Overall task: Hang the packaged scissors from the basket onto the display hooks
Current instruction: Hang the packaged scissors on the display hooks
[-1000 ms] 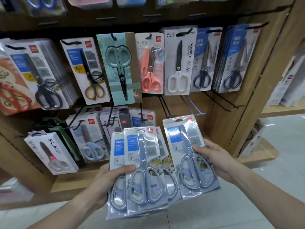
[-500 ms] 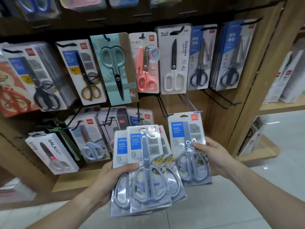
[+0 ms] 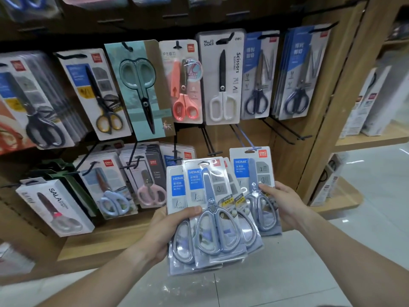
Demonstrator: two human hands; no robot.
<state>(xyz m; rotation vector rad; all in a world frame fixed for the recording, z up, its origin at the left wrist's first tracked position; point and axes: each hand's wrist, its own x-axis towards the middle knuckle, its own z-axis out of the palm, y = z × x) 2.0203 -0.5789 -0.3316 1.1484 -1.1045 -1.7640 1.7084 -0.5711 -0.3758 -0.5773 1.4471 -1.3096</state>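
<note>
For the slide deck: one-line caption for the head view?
Right hand lifts one packaged scissors to a blue display hook; left hand holds the remaining stack.

The fanned stack of packs [image 3: 212, 218] in the left hand [image 3: 168, 231] overlaps so much that only the front card shows whole — how many lie behind cannot be told. The right hand [image 3: 281, 202] covers the right edge of the single pack [image 3: 252, 173], whose hang slot sits at the blue hook [image 3: 246, 138], on it or just before it — unclear. The top row of packs [image 3: 93, 1] is cut by the upper edge and blurred; small print is illegible.
</note>
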